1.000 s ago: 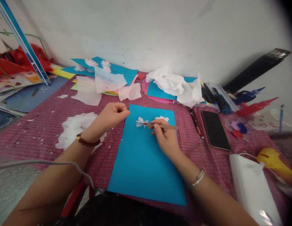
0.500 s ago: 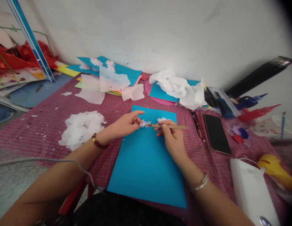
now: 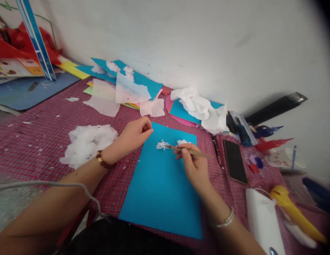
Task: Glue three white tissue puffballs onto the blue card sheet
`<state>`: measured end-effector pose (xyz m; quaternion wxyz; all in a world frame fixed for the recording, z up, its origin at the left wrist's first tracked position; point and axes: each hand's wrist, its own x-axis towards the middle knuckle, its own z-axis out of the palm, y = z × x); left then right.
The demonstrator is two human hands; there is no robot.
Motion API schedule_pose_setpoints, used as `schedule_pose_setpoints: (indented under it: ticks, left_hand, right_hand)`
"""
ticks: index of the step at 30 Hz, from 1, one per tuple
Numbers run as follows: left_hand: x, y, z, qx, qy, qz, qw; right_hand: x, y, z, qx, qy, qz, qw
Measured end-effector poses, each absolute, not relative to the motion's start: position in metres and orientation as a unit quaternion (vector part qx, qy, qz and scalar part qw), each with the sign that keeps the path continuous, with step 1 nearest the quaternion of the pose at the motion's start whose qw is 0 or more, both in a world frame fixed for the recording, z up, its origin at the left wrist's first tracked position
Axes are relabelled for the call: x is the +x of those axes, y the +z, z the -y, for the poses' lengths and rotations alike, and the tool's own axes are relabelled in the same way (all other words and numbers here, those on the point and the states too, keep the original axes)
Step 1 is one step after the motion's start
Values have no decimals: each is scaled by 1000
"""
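Note:
A blue sheet of paper [image 3: 159,198] lies on the checked cloth in front of me. Near its top are two small clumps of torn white tissue paper, a left clump [image 3: 162,144] and a right clump [image 3: 183,142], the latter partly behind my right hand. My right hand [image 3: 193,163] pinches a flat wooden stick [image 3: 200,153], whose dark tip touches or nearly touches the left clump. Above the sheet's upper left edge, my left hand [image 3: 136,132] is closed with its fingers curled; anything inside them is hidden. A pile of white tissue pieces [image 3: 87,143] lies left of that hand.
Crumpled white tissue [image 3: 199,106] and coloured sheets lie along the wall. To the right are a black phone [image 3: 234,161], a pen [image 3: 217,150], a white box-like device [image 3: 263,219] and a yellow tool [image 3: 295,209]. A grey cable [image 3: 55,182] crosses my left forearm.
My left hand has moved left and up, away from the left tissue clump, and its fingers have curled in. The stick's tip stays at that clump. The camera view has shifted slightly.

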<state>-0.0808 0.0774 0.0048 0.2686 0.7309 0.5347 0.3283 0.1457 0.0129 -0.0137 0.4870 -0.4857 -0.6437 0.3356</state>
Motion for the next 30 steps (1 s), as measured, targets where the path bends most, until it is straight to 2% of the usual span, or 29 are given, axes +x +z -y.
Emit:
schedule_pose_setpoints:
  ticks: [7, 14, 19, 21, 25, 30]
  left_hand:
    - [-80, 11, -76, 718, 361, -525, 280]
    - [-81, 4, -79, 739, 305, -505, 324]
    - [-79, -3, -79, 758, 263, -506, 317]
    - [-78, -5, -78, 749, 255, -506, 343]
    - [-75, -9, -77, 716, 232, -498, 431]
    - [-73, -10, -78, 723, 212, -498, 430]
  right_hand:
    - [140, -2, -29, -516, 317, 660, 444]
    - [137, -7, -37, -531, 307, 677, 406]
    - [139, 2, -38, -531, 312, 634, 467]
    - [140, 5, -41, -534, 326, 628, 463]
    - [140, 7, -53, -537, 348, 664, 388]
    - [140, 6, -65, -539, 334, 717, 291]
